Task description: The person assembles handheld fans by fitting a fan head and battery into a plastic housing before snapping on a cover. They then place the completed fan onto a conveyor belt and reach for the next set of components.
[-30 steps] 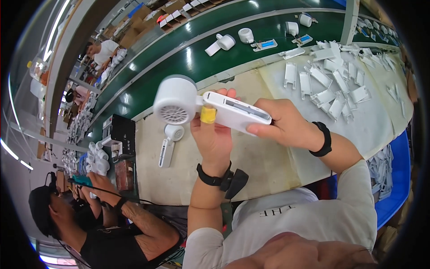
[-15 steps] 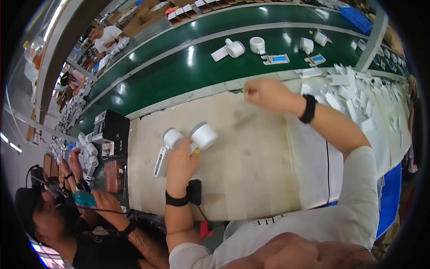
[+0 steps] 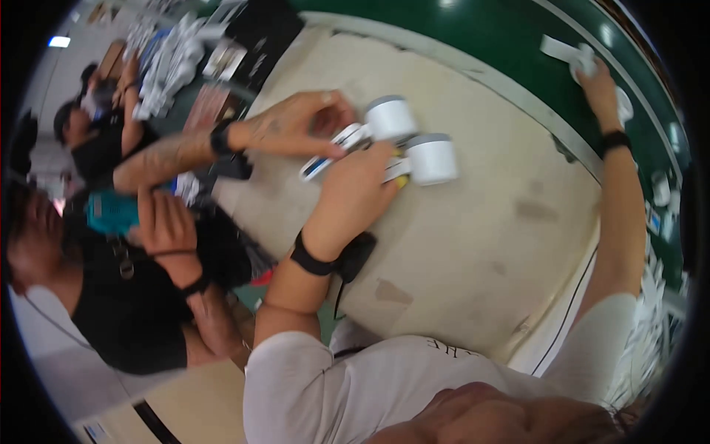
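Observation:
My left hand [image 3: 353,196] is closed over the table, around the handle of a white handheld device with a drum-shaped, grey-rimmed head [image 3: 433,161]. Something yellow shows at its thumb tip. Just beyond it, a co-worker's hand [image 3: 296,124] reaches in from the left and touches a second white device [image 3: 390,118] of the same shape; its slim handle lies under their fingers. Far to the right, my right hand [image 3: 600,90] is stretched over the green belt, with its fingers closed on another white device [image 3: 560,49]. Part of that one is hidden by the fingers.
Left of me a co-worker holds a teal power tool [image 3: 111,213]. A black box-shaped machine [image 3: 262,41] and piled white parts [image 3: 174,63] stand at the far left. The green belt [image 3: 510,33] runs along the table's [image 3: 473,251] far side. White pieces [image 3: 647,318] are heaped at right.
The view has turned left. My right hand has gone out to the belt and taken hold of a device there. A co-worker's hand has come in to the device beside my left hand.

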### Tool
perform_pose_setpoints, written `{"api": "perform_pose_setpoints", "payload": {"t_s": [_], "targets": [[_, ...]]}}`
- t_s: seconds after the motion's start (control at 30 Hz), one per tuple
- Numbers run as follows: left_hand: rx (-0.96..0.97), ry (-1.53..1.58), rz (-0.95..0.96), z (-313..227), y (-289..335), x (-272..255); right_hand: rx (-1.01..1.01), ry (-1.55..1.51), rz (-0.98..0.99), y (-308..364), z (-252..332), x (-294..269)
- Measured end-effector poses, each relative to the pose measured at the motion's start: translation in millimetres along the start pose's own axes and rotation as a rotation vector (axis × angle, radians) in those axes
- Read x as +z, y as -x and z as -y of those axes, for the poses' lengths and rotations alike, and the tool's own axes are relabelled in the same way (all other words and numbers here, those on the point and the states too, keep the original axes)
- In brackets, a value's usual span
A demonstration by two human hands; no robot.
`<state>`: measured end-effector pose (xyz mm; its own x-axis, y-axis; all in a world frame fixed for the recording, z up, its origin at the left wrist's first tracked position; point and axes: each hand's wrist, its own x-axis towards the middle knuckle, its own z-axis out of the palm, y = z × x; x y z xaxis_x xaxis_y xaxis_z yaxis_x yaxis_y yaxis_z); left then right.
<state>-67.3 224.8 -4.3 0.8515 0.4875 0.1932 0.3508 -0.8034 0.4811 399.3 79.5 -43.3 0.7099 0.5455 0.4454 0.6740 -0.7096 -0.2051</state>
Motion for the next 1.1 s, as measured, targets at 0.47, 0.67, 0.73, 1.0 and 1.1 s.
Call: {"api": "perform_pose_setpoints", "payload": {"t_s": [0.47,0.67,0.73,1.0,1.1], "targets": [[0.247,-0.614,-0.137,-38.2,23.8,32.7,-0.853,-0.23,0.184,167.5,224.1,-147.1],[0.233,-0.642,-0.085,-36.9,34.3,33.4,-0.905,-0.394,0.279,200.6,248.7,-163.2],[0.233,-0.613,-0.122,-33.9,35.0,39.7,-0.931,-0.379,0.266,206.1,250.3,-159.6],[0.255,-0.327,-0.1,-29.7,17.2,43.2,-0.889,-0.384,0.316,205.5,222.3,-151.4],[0.034,-0.201,-0.04,14.3,3.0,29.6,-0.773,-0.517,0.232,179.6,202.9,-119.6]]}}
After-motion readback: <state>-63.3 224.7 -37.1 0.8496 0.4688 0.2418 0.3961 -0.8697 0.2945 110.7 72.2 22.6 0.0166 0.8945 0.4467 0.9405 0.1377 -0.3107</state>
